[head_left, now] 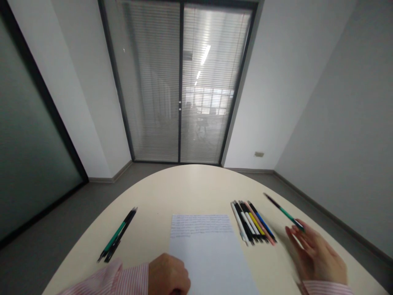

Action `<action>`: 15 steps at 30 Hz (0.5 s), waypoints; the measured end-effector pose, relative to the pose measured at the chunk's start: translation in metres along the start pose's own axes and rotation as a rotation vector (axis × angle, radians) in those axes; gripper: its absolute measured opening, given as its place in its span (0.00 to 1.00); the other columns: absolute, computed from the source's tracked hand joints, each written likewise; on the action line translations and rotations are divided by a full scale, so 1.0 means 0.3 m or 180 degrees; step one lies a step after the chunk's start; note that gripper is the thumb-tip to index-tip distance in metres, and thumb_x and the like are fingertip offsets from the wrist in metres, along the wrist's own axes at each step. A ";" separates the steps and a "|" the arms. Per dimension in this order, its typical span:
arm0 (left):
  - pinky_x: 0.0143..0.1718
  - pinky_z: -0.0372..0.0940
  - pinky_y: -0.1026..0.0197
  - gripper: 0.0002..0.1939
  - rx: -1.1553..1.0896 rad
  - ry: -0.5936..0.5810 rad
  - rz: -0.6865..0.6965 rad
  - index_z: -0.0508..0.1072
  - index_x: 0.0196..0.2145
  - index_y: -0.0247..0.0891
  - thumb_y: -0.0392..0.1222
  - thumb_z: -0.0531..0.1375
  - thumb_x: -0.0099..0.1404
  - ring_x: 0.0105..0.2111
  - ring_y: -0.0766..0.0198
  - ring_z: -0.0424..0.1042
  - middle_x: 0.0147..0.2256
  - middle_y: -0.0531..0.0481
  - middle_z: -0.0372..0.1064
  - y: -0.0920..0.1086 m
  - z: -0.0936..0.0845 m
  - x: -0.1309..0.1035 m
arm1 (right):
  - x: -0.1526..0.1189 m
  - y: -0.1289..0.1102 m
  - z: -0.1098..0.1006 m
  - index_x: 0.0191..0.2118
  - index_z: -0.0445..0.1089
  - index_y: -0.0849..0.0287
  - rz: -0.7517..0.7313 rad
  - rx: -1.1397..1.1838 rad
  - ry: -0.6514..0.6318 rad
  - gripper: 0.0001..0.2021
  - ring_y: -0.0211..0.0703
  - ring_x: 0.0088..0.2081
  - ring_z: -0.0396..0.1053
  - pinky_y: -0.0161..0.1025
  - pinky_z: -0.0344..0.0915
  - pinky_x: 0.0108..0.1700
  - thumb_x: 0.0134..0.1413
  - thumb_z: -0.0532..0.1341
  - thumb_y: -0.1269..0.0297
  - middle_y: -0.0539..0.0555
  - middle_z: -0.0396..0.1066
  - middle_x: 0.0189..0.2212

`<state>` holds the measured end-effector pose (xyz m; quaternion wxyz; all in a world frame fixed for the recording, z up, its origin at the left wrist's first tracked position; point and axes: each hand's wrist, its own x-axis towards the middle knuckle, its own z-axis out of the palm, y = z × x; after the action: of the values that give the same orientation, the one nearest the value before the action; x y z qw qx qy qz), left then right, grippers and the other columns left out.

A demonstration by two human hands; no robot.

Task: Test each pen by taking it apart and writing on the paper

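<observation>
Pen (284,211), green and black, clamped between fingers of right hand (319,254), slanting over right side of worktop (196,188). Near it, row of pens (253,223), in several colours. With left hand (169,273), curled together at left edge of written paper (211,262); cannot tell if holding something. Further left, two pens (118,235), lying close side by side.

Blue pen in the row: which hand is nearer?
Right. The right hand is right of the blue pen, holding a green-and-black pen; the left hand is farther, over the left edge of the paper.
</observation>
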<state>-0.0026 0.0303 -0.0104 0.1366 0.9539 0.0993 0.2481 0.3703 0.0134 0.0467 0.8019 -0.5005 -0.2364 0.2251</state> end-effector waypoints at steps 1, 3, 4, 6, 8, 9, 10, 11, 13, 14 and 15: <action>0.17 0.48 0.63 0.24 -0.0045 0.0107 0.0023 0.53 0.16 0.39 0.48 0.53 0.66 0.16 0.69 0.54 0.14 0.58 0.54 0.004 -0.005 0.005 | 0.018 0.008 -0.023 0.33 0.73 0.57 -0.0015 -0.0752 0.0097 0.16 0.47 0.37 0.74 0.48 0.69 0.47 0.39 0.66 0.51 0.52 0.75 0.32; 0.17 0.47 0.64 0.25 -0.0145 0.0355 0.0093 0.53 0.16 0.39 0.50 0.48 0.69 0.16 0.69 0.53 0.13 0.58 0.53 0.015 -0.018 0.015 | 0.044 0.010 -0.044 0.37 0.74 0.56 -0.0036 -0.2081 0.0275 0.21 0.58 0.43 0.72 0.57 0.63 0.50 0.37 0.64 0.49 0.55 0.76 0.30; 0.17 0.47 0.64 0.25 -0.0190 0.0429 0.0108 0.52 0.16 0.39 0.51 0.47 0.69 0.15 0.69 0.53 0.13 0.58 0.53 0.022 -0.024 0.020 | 0.052 0.007 -0.045 0.37 0.75 0.56 0.0004 -0.2508 0.0267 0.22 0.62 0.44 0.71 0.59 0.61 0.51 0.36 0.64 0.48 0.56 0.76 0.29; 0.18 0.48 0.63 0.26 -0.0213 0.0445 0.0039 0.52 0.16 0.39 0.53 0.45 0.70 0.15 0.69 0.53 0.13 0.58 0.52 0.035 -0.036 0.026 | 0.061 0.001 -0.038 0.34 0.77 0.56 0.0056 -0.3001 0.0068 0.21 0.66 0.42 0.71 0.59 0.62 0.48 0.32 0.65 0.49 0.57 0.77 0.28; 0.19 0.48 0.63 0.26 -0.0164 0.0340 -0.0065 0.51 0.16 0.39 0.53 0.46 0.69 0.16 0.69 0.52 0.13 0.58 0.52 0.047 -0.047 0.027 | 0.062 0.002 -0.030 0.32 0.78 0.55 0.0011 -0.3354 -0.0278 0.21 0.64 0.39 0.73 0.54 0.65 0.43 0.32 0.64 0.47 0.56 0.78 0.28; 0.19 0.48 0.63 0.26 -0.0131 0.0261 -0.0100 0.51 0.16 0.39 0.53 0.47 0.69 0.16 0.69 0.52 0.13 0.58 0.52 0.051 -0.052 0.027 | 0.060 0.006 -0.029 0.32 0.78 0.55 -0.0038 -0.3482 -0.0434 0.21 0.63 0.39 0.73 0.51 0.66 0.42 0.33 0.63 0.46 0.56 0.78 0.29; 0.19 0.49 0.63 0.25 -0.0091 0.0183 -0.0120 0.50 0.16 0.39 0.52 0.48 0.69 0.16 0.69 0.52 0.13 0.58 0.52 0.053 -0.057 0.027 | 0.057 0.011 -0.029 0.33 0.78 0.54 -0.0092 -0.3590 -0.0554 0.22 0.62 0.39 0.73 0.50 0.66 0.41 0.34 0.62 0.45 0.55 0.79 0.30; 0.19 0.49 0.63 0.25 -0.0047 0.0114 -0.0125 0.50 0.16 0.39 0.51 0.49 0.68 0.16 0.69 0.53 0.13 0.58 0.52 0.055 -0.061 0.026 | 0.055 0.017 -0.030 0.33 0.78 0.53 -0.0137 -0.3655 -0.0626 0.22 0.61 0.40 0.73 0.49 0.66 0.41 0.34 0.61 0.44 0.54 0.79 0.31; 0.20 0.50 0.64 0.24 0.0014 -0.0018 -0.0114 0.51 0.16 0.40 0.49 0.52 0.67 0.16 0.69 0.54 0.14 0.59 0.54 0.054 -0.067 0.024 | 0.052 0.027 -0.035 0.33 0.78 0.53 -0.0189 -0.3726 -0.0673 0.22 0.61 0.40 0.73 0.49 0.65 0.41 0.36 0.60 0.44 0.54 0.78 0.32; 0.20 0.51 0.64 0.23 0.0036 -0.0054 -0.0098 0.51 0.17 0.40 0.48 0.53 0.66 0.17 0.69 0.55 0.14 0.59 0.55 0.052 -0.068 0.023 | 0.053 0.030 -0.038 0.33 0.78 0.54 -0.0210 -0.3772 -0.0692 0.22 0.61 0.39 0.73 0.49 0.65 0.41 0.36 0.60 0.44 0.55 0.78 0.32; 0.20 0.51 0.64 0.23 0.0057 -0.0061 -0.0083 0.52 0.17 0.40 0.47 0.53 0.66 0.17 0.69 0.56 0.14 0.59 0.55 0.050 -0.066 0.022 | 0.056 0.032 -0.041 0.33 0.78 0.54 -0.0228 -0.3811 -0.0712 0.22 0.61 0.38 0.73 0.49 0.66 0.40 0.35 0.60 0.44 0.56 0.78 0.32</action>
<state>-0.0050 0.0221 0.0138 0.1322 0.9560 0.1126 0.2363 0.3898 0.0187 0.0357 0.3586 -0.8294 -0.4213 0.0772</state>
